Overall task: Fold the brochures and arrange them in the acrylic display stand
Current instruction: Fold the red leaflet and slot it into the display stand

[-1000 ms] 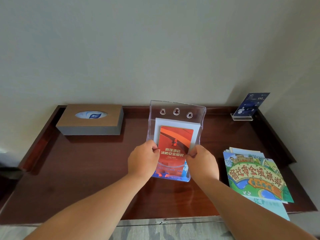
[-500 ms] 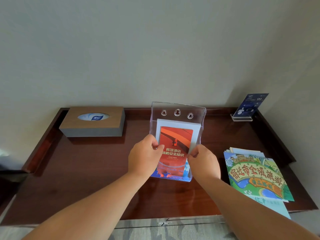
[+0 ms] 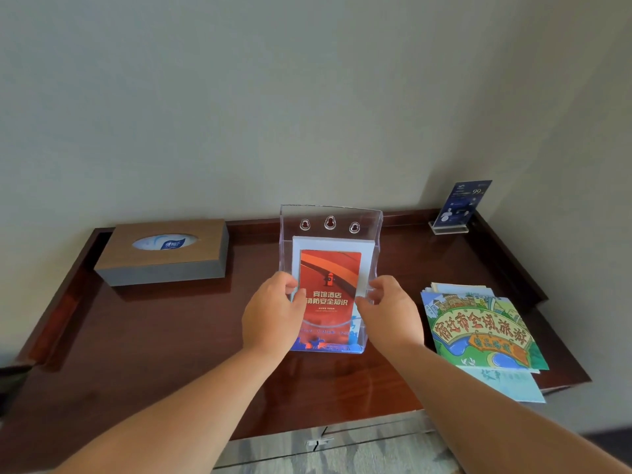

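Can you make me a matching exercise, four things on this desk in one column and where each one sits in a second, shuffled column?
Things:
1. tissue box
2. acrylic display stand
3. green map brochures
4. small blue sign

Places:
A. back right corner
B. centre, between the two hands
C. back left
D. right side, near the front edge

Pairs: 1-C, 2-B, 3-D, 4-A

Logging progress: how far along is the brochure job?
Done: an orange brochure stands in the acrylic stand, in front of white sheets. In hand: left hand and right hand flank the stand at its sides. Left: the green map brochures lie stacked on the desk, not yet in the stand.
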`<state>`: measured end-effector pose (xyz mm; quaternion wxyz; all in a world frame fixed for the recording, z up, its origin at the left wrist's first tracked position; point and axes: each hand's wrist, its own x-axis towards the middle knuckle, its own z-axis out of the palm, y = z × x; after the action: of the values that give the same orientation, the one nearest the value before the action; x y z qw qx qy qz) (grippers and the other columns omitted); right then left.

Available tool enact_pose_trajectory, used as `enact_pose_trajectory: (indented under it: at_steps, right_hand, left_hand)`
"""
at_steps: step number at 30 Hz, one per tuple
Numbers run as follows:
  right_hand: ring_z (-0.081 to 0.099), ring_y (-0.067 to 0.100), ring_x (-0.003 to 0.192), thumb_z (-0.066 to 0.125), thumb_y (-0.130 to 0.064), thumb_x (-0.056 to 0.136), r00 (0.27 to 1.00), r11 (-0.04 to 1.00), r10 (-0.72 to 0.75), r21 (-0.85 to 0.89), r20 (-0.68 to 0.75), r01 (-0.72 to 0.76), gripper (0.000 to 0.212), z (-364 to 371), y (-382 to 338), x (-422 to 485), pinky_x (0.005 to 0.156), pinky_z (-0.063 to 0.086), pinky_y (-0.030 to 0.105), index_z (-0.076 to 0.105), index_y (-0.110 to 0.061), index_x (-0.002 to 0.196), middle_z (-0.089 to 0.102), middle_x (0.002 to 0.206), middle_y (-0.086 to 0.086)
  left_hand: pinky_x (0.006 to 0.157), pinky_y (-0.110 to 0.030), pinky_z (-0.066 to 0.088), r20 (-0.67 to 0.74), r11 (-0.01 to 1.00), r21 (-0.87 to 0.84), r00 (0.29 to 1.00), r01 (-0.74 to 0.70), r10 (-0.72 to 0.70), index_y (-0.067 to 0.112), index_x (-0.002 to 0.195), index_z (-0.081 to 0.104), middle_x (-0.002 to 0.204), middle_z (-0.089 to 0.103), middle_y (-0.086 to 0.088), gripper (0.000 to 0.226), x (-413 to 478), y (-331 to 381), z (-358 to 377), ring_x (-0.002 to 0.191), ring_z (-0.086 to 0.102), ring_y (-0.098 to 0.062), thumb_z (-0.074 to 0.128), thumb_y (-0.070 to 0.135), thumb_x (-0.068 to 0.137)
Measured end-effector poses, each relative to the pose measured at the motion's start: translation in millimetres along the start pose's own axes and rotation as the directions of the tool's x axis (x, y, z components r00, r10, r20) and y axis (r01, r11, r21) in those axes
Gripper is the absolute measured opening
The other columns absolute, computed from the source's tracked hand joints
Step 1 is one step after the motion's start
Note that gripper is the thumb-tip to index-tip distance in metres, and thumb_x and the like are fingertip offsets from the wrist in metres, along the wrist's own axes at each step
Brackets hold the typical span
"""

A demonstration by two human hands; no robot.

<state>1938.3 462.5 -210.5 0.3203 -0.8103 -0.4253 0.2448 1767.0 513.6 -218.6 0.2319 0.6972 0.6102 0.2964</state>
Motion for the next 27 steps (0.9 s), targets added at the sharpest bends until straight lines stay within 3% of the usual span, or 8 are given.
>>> enact_pose_trajectory:
  at_steps: [3,7,11,17,22,25,27]
  right_hand:
    - [0.063,0.012,0.094,0.067,-0.029,0.090,1.000,1.000,0.022,0.014,0.013,-0.022,0.046,4,-5,-1,0.076,0.053,0.029,0.048,-0.021,0.131,0.067,0.121,-0.004]
    - [0.058,0.009,0.083,0.067,-0.030,0.089,0.996,0.995,0.086,0.040,0.031,-0.087,0.045,7,-4,-2,0.063,0.046,0.024,0.049,-0.022,0.129,0.066,0.121,-0.004]
    - [0.066,0.015,0.086,0.065,-0.032,0.089,0.990,0.990,0.137,0.029,0.042,-0.138,0.036,12,-3,-5,0.072,0.059,0.036,0.053,-0.020,0.122,0.066,0.114,-0.004]
    - [0.057,0.002,0.073,0.063,-0.032,0.091,0.986,0.988,0.128,0.068,0.106,-0.135,0.044,19,-2,-6,0.054,0.045,0.018,0.050,-0.023,0.132,0.065,0.119,-0.006]
    - [0.064,0.011,0.086,0.063,-0.031,0.091,0.984,0.987,0.145,0.056,0.105,-0.151,0.044,18,-2,-7,0.062,0.054,0.024,0.050,-0.023,0.132,0.066,0.124,-0.002]
    - [0.069,0.020,0.091,0.064,-0.029,0.090,0.984,0.987,0.152,0.044,0.091,-0.157,0.044,14,-1,-7,0.075,0.060,0.036,0.051,-0.021,0.131,0.065,0.123,-0.001]
    - [0.068,0.017,0.091,0.063,-0.027,0.090,0.988,0.990,0.139,0.030,0.070,-0.141,0.042,10,2,-7,0.074,0.058,0.034,0.053,-0.021,0.130,0.066,0.122,-0.002]
  left_hand:
    - [0.076,-0.036,0.058,0.070,1.000,-0.002,0.997,0.008,-0.008,0.020,0.115,0.061,0.112,0.070,0.004,0.023,-1,2,0,0.098,0.067,-0.016,0.057,0.032,0.096]
    - [0.076,-0.035,0.058,0.103,1.000,0.003,0.995,0.014,-0.014,0.020,0.121,0.058,0.120,0.069,0.003,0.028,-1,7,3,0.101,0.068,-0.017,0.054,0.034,0.097]
    - [0.077,-0.038,0.059,0.114,1.000,0.011,0.993,0.027,-0.028,0.020,0.121,0.058,0.121,0.069,0.003,0.028,0,8,3,0.101,0.068,-0.017,0.054,0.034,0.097]
    - [0.080,-0.041,0.057,0.118,0.999,0.025,0.993,0.022,-0.025,0.021,0.123,0.058,0.120,0.069,0.002,0.028,3,11,1,0.103,0.066,-0.021,0.054,0.031,0.097]
    - [0.079,-0.039,0.057,0.110,1.000,0.013,0.994,0.009,-0.011,0.021,0.121,0.059,0.119,0.069,0.002,0.026,1,10,0,0.102,0.066,-0.020,0.054,0.031,0.097]
    - [0.074,-0.037,0.056,0.063,1.000,0.001,0.998,0.013,-0.013,0.022,0.109,0.061,0.106,0.070,0.004,0.017,0,8,0,0.095,0.066,-0.020,0.056,0.030,0.095]
    - [0.071,-0.039,0.057,0.043,1.000,-0.010,0.999,-0.004,0.005,0.023,0.098,0.060,0.100,0.070,0.006,0.008,-3,8,1,0.090,0.067,-0.019,0.058,0.029,0.094]
